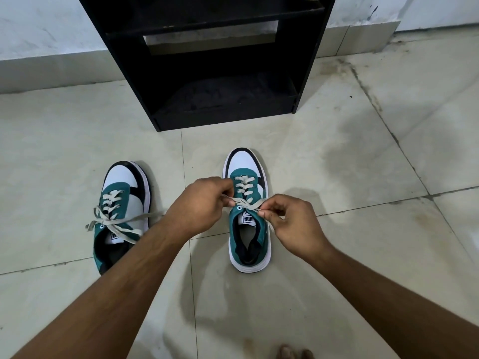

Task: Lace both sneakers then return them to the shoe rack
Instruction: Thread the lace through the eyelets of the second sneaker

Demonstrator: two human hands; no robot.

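Observation:
Two green, white and black sneakers stand on the tiled floor, toes pointing away from me. The left sneaker (124, 203) has its cream lace tied in a bow (114, 221), partly hidden by my left forearm. Over the right sneaker (246, 216), my left hand (202, 206) pinches one end of its cream lace (243, 202) and my right hand (287, 224) pinches the other end, both held just above the tongue. The black shoe rack (207, 73) stands right behind the sneakers, its bottom shelf bare.
A pale wall with a tiled skirting (51, 68) runs behind the rack. Dark grout lines and stains cross the floor at right (375, 104). My toes (293, 352) show at the bottom edge.

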